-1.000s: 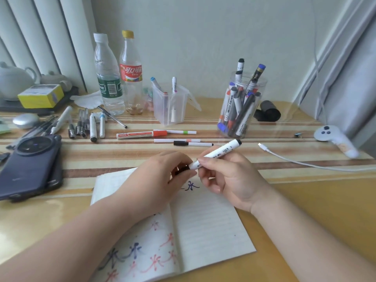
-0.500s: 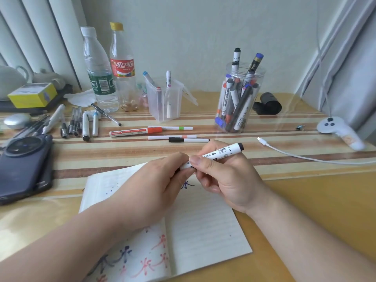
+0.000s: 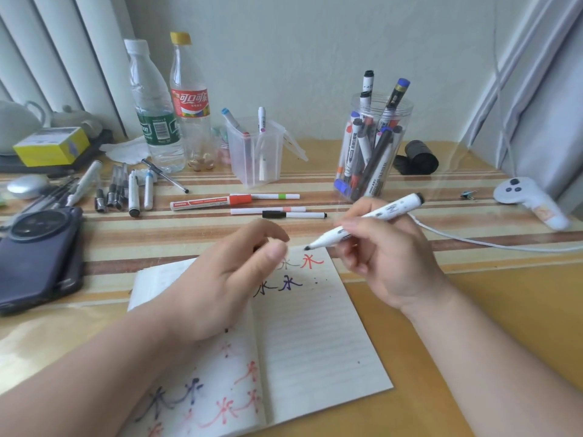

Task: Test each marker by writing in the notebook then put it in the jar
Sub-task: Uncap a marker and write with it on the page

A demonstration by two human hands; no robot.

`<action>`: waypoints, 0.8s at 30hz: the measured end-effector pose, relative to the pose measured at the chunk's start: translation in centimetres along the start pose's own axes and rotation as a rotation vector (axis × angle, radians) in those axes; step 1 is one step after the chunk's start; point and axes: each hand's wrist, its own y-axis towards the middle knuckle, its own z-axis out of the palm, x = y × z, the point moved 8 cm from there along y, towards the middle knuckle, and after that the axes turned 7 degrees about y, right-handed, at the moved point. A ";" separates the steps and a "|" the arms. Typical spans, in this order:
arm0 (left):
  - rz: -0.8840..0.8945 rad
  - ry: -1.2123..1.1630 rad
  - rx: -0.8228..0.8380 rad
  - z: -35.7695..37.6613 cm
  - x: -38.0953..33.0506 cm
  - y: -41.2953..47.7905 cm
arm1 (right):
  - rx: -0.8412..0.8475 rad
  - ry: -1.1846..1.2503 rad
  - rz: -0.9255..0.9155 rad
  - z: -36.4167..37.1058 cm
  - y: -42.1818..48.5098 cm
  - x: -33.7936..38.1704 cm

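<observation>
My left hand (image 3: 233, 279) is curling up over the notebook (image 3: 315, 335), with the thumb pressing on the first finger. It is pinching a small dark thing. I think that is the cap (image 3: 255, 247), but most of it is hiding. The notebook is lying open on the counter (image 3: 489, 326), and red, blue and black test marks are sitting at the top of the right page.

My right hand (image 3: 391, 263) is gripping the marker (image 3: 378, 214), with fingers and thumb wrapping round it. Its bare black tip is pointing down and left at the top edge of the page, beside the red mark. I cannot tell if it is touching.

To do this well, I am needing to bring the tip onto a clean bit of paper, press softly, and keep my left hand off any wet ink.

The jar (image 3: 405, 121) is standing behind my right hand, holding many markers. This one is not in it yet.
</observation>
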 end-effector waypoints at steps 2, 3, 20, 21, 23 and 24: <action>0.010 -0.149 -0.035 -0.4 0.8 0.2 | -0.026 -0.050 0.047 -1.4 0.4 -0.1; -0.004 -0.233 -0.047 -0.5 1.5 0.4 | -0.007 -0.096 0.091 -1.6 0.4 -0.4; -0.067 -0.278 -0.047 0.2 3.4 0.6 | 0.071 -0.625 0.190 -0.6 -0.1 -1.9; -0.063 -0.270 -0.049 0.1 3.3 0.6 | 0.072 -0.640 0.192 -0.5 0.0 -1.9; -0.057 -0.250 -0.050 0.1 3.2 0.6 | 0.068 -0.663 0.197 -0.5 0.1 -2.0; -0.055 -0.243 -0.049 0.2 3.2 0.6 | 0.062 -0.671 0.199 -0.5 0.1 -2.0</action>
